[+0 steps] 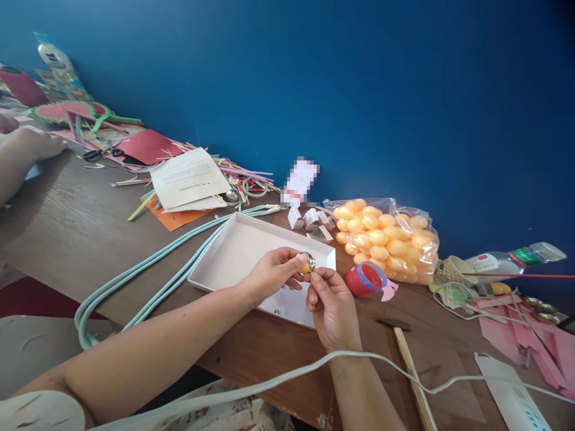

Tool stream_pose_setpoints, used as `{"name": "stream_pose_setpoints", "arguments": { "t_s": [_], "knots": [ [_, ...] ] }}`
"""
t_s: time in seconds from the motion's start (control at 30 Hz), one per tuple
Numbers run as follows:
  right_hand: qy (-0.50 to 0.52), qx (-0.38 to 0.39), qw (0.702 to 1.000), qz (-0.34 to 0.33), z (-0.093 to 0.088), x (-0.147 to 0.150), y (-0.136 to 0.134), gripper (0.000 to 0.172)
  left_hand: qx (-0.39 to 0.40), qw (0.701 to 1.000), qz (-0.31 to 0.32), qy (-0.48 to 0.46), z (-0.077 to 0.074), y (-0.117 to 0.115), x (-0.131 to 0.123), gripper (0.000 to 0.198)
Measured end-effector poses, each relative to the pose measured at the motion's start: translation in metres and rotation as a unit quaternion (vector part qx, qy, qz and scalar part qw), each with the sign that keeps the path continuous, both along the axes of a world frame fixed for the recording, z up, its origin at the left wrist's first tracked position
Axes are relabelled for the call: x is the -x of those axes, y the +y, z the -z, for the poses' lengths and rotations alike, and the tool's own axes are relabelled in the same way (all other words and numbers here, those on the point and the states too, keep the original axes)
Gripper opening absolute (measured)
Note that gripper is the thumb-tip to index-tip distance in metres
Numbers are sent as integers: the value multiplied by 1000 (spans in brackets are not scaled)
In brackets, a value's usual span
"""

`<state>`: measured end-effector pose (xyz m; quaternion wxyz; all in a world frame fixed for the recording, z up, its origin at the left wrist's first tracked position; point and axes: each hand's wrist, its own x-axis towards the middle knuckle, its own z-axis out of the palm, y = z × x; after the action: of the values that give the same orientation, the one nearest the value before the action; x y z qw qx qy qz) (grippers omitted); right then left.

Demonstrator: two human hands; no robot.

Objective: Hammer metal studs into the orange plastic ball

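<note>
Above a shallow white box (224, 239), my left hand (279, 267) grips a small shiny metal ball (308, 262) with gold and silver reflections between thumb and fingers. My right hand (331, 299) is closed in a pinch at the ball's lower edge. Whatever those fingertips hold is too small to make out. A tiny silver bead (277, 312) lies in the box, below my left hand. To the right of my right hand, a red roll (359, 280) with a blue rim rests on its side.
A clear bag of orange balls (386, 239) leans against the blue wall. Pale green cords (153, 263) curve along the left. A hammer (411, 371), a power strip (512, 389) and a bottle (516, 260) lie right. A white cable (287, 383) crosses in front. Another person's hand (38, 143) rests far left.
</note>
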<state>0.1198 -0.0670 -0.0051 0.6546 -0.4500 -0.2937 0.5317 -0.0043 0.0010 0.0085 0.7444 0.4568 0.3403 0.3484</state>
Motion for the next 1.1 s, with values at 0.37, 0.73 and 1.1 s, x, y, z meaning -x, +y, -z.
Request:
{"name": "stream_pose_setpoints", "arguments": {
  "t_s": [0.37,0.73,1.1],
  "knots": [
    [-36,-12,999,12,2,0,0,11,-28,1000,-10,-3,-2,-2,0,46],
    [-55,-15,998,14,1,-1,1,15,-70,997,-13,-19,4,-3,-2,44],
    [-66,-13,998,9,0,-2,0,21,-93,996,-11,-6,3,-5,-1,41]
  ]
}}
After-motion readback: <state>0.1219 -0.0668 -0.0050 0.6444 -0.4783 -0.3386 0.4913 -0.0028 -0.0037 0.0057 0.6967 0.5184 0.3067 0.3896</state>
